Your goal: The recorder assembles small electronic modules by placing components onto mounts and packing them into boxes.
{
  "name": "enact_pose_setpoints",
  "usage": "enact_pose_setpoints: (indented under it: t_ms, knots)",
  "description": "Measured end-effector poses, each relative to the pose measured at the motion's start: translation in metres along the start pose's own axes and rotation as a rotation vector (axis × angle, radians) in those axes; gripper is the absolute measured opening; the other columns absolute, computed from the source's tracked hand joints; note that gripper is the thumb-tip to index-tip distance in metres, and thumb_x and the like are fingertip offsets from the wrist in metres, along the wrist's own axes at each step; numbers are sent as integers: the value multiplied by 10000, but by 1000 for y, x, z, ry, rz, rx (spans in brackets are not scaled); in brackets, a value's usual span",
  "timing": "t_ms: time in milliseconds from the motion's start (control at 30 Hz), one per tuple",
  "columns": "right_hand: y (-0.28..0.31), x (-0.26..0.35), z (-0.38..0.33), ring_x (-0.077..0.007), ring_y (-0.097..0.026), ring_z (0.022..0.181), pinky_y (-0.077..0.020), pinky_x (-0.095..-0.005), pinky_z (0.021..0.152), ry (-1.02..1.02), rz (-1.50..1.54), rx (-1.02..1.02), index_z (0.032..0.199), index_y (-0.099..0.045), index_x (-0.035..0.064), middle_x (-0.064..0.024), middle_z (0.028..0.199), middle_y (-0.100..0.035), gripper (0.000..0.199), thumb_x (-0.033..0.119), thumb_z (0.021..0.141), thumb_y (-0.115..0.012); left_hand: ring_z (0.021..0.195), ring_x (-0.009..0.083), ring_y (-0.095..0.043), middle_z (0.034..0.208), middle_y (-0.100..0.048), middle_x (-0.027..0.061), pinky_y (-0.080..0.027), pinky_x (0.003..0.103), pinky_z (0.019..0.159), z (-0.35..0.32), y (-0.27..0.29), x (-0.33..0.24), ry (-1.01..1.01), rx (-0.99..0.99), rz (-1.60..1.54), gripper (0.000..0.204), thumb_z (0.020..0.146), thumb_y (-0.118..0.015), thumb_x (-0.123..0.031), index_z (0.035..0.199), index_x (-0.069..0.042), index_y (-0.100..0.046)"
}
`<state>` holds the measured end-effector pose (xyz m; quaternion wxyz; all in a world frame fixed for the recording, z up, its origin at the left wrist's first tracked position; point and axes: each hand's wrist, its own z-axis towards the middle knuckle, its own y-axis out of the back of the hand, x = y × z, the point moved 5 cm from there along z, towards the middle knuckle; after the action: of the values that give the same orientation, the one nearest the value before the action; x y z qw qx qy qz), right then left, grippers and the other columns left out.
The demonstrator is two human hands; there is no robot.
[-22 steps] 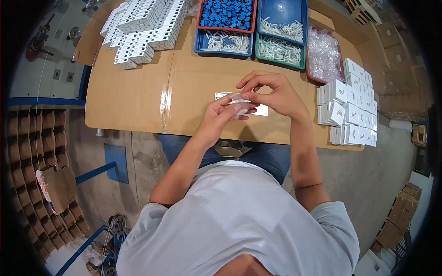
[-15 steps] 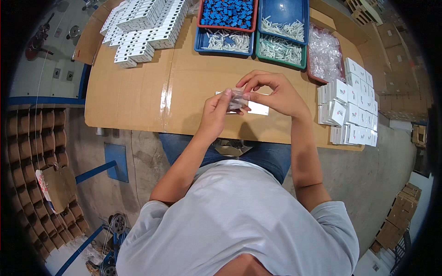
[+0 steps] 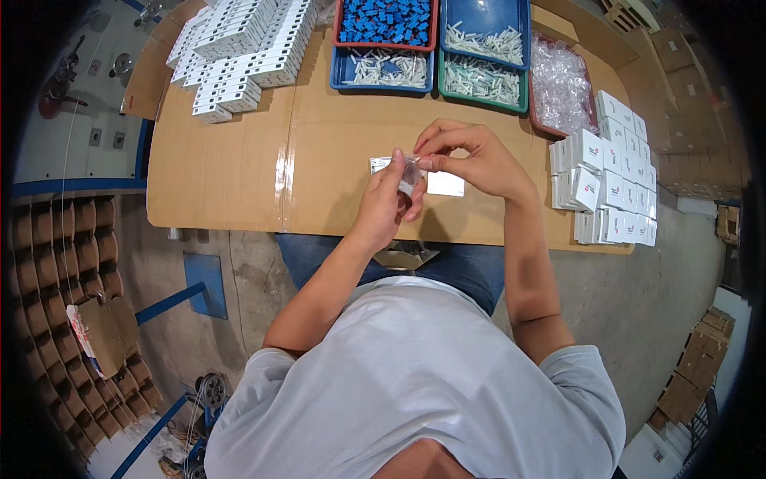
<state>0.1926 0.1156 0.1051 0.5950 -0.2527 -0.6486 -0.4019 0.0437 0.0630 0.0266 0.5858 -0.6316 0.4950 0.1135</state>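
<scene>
Both hands pinch a small clear plastic bag point(image 3: 409, 172) above the cardboard-covered table point(image 3: 239, 160); left hand point(image 3: 385, 203) grips below, right hand point(image 3: 471, 156) its top edge; long axis roughly upright.

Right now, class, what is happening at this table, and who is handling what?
A person seated at a cardboard-covered table holds a small clear plastic bag between the left hand and the right hand, just above a white card lying flat. Behind are trays of blue parts and white parts, plus a tray of clear bags. Small white boxes are stacked at the right and far left.
</scene>
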Motion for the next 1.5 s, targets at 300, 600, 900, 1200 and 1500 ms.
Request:
enact_pose_setpoints:
  t_ms: [300,600,900,1200,1500]
  knots:
    - [3,-4,-3,-87,-634,845,-488,-249,732,-117,-3,38,1023,-746,29,-29,931,-715,98,78,943,-721,614,149,-603,766,-616,45,-484,283,566,-3,5,3,46,-30,-67,505,1102,-412,-520,1047,-56,-604]
    - [4,-1,7,-144,-652,764,-508,-311,688,-166,-303,140,1027,-741,-12,-97,881,-755,188,110,928,-639,641,139,-626,774,-634,49,-516,287,590,3,10,13,25,-74,149,496,1109,-414,-493,1077,-47,-628]
    - [-2,3,12,-162,-687,776,-544,-323,735,-163,-248,232,1097,-748,-15,-108,851,-752,240,77,919,-616,702,148,-600,822,-619,58,-505,306,665,2,22,12,30,-66,234,550,1111,-367,-530,1095,-30,-596]
    - [-2,5,12,-140,-702,794,-552,-310,742,-218,-44,258,1132,-746,-13,-94,862,-751,250,36,926,-613,920,224,-688,974,-693,130,-547,369,876,1,19,8,-12,6,194,630,1101,-358,-551,1231,14,-606]
    - [-2,10,8,-159,-663,861,-522,-326,780,-126,-52,233,1103,-766,15,-73,948,-738,232,34,924,-620,999,227,-691,1052,-692,116,-547,387,940,2,14,1,-9,269,-52,578,1066,-496,-524,1274,4,-607]
